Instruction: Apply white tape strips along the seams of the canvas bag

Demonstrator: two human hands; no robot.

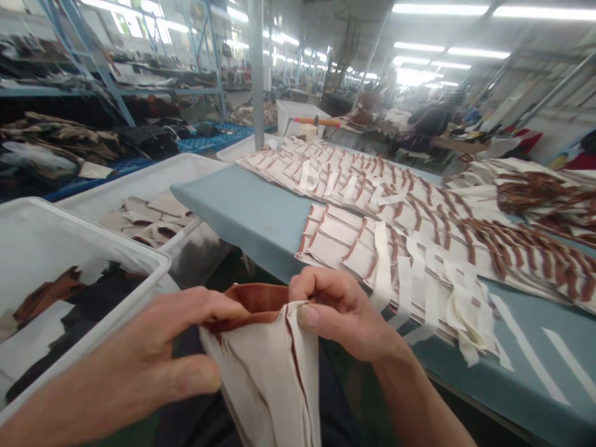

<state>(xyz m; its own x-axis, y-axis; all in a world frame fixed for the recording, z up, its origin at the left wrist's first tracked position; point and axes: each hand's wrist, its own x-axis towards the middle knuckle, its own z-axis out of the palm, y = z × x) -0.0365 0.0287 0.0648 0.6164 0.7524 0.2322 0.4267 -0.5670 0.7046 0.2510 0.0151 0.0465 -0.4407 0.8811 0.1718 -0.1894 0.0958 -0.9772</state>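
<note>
A sewn piece [265, 366], cream on the outside and brown leather within, hangs in front of my lap with its opening upward. It looks like a boot upper turned inside out, though its lower end is out of view. My right hand [347, 313] pinches the rim by a dark seam, thumb on the cream side. The fingers of my left hand [158, 354] reach over the left rim into the opening and hold it there. The left thumb lies along the outside, and those fingertips are hidden.
Rows of overlapping cream-and-brown pieces [335, 233] lie on the blue-grey table [242, 202], with white strips [382, 261] across them. More brown pieces [535, 192] pile at the right. White bins [158, 264] with scraps stand at the left, before loaded shelves. A person [431, 118] sits far back.
</note>
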